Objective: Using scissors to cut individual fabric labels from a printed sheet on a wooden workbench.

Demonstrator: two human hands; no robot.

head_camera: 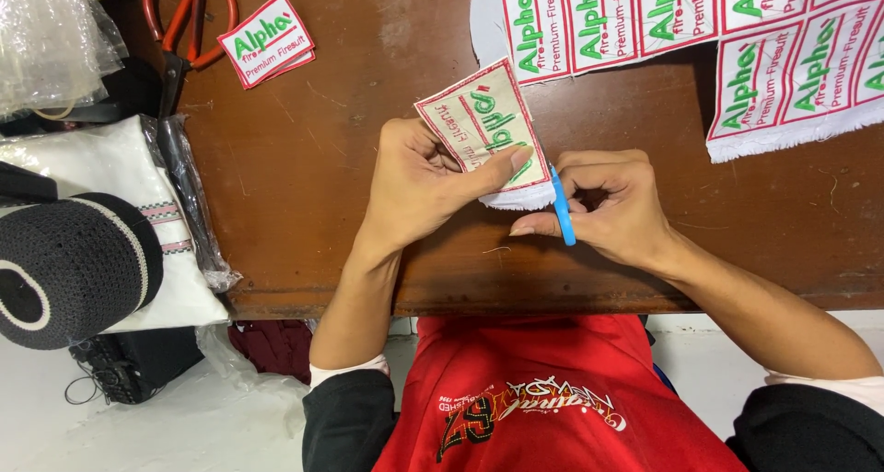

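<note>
- Head view: the left hand (419, 182) is closed in a pinch on an embroidered cloth patch (481, 122), thumb on top near the lower edge, fingers curled beneath it.
- The patch is held tilted just above the brown wooden table (304, 159), near its front edge; it is pale with a red border and green lettering, and a white fabric margin hangs along its lower side.
- The right hand (612, 205) is curled shut around small blue-handled scissors (563, 212); the blue handle runs down between the fingers, and its upper end meets the patch's lower right corner. Whether the blades are parted cannot be told.
- The two hands are just beside each other, meeting at the patch.
- At the upper right, a white sheet of uncut patches (700, 30) lies flat on the table, rows with the same red frames and green letters.
- At the upper left, a small stack of cut patches (267, 41) lies beside large orange-handled scissors (184, 21).
- On the left, a black knitted cap (74, 265) rests on a white folded cloth in plastic wrap (175, 242).
- Below the table edge, the person's red shirt (552, 398) and dark sleeves show.
</note>
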